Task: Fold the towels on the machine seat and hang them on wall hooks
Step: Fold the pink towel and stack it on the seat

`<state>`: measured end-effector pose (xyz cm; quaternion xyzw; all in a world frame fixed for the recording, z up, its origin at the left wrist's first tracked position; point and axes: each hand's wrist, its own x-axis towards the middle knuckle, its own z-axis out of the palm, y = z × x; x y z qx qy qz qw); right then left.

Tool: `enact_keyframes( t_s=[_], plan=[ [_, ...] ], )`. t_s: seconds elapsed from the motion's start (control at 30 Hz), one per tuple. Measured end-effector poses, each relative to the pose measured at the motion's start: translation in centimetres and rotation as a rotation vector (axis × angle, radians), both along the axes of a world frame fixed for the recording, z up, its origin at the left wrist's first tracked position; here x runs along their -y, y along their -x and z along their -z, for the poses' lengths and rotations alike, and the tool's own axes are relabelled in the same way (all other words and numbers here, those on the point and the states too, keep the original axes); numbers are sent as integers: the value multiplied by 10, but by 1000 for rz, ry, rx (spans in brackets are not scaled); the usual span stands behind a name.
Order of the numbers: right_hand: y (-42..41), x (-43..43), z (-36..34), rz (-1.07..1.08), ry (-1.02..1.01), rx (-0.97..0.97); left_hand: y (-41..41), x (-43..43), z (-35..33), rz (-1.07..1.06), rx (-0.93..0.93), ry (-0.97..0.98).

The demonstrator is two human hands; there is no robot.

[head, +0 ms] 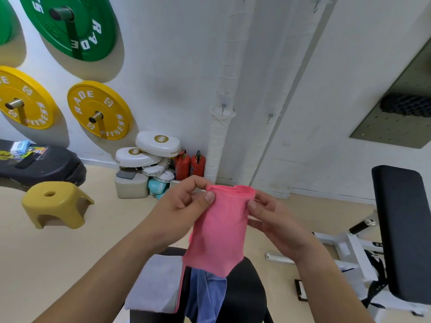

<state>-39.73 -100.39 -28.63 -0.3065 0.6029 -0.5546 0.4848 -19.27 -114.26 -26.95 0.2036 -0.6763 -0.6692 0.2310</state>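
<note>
From the head view, you hold a folded pink towel [221, 229] up in front of you, over the near end of the black machine seat [245, 294]. Your left hand [184, 206] pinches the towel's upper left corner, thumb on the near face and the curled fingers closed behind the top edge. Your right hand [272, 220] pinches the upper right edge in the same way, thumb pressed on the front and fingers tucked behind the cloth. The towel hangs down from both grips as a narrow strip, and its lower end overlaps a crumpled blue towel [207, 297] on the seat; whether the two touch you cannot tell.

Just left of the blue one, a grey towel [158, 285] lies folded flat on the left side of the seat, with a thin pink edge showing along its right side.

On the far white wall, two small wall hooks [224, 107] sit above your hands, one on the wrapped pipe [218, 145] and one just to its right. To the right stands a black back pad [403, 229] on a white frame. On the left are a yellow stool [54, 203] on the floor, yellow weight plates [99, 109] and a green plate [70, 24] on the wall, and white boxing pads [158, 143] beside two red fire extinguishers [197, 165] in the far corner
</note>
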Motion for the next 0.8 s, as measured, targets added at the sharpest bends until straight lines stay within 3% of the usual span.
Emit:
enact_keyframes(
  t_s=[0.1, 0.23, 0.3, 0.37, 0.5, 0.67, 0.73, 0.8],
  plan=[
    [-3, 3, 1, 119, 47, 87, 1, 3, 10, -71, 120, 176],
    [-6, 3, 16, 345, 5, -53, 0, -1, 22, -149, 215, 320],
    [-4, 1, 15, 314, -12, -279, 1, -4, 24, -93, 201, 276],
    [-6, 1, 2, 111, -20, -489, 4, -8, 21, -3, 171, 235],
    [-16, 13, -29, -202, -83, -674, 14, -17, 13, 93, 121, 225],
    [-17, 20, -38, -125, -88, -797, 15, -15, 18, 0, 100, 24],
    [-17, 20, -35, -19, -52, -794, 12, -18, 30, 104, 164, -104],
    [-14, 20, -32, 104, -43, -755, 9, -20, 52, 234, 261, -25]
  ],
)
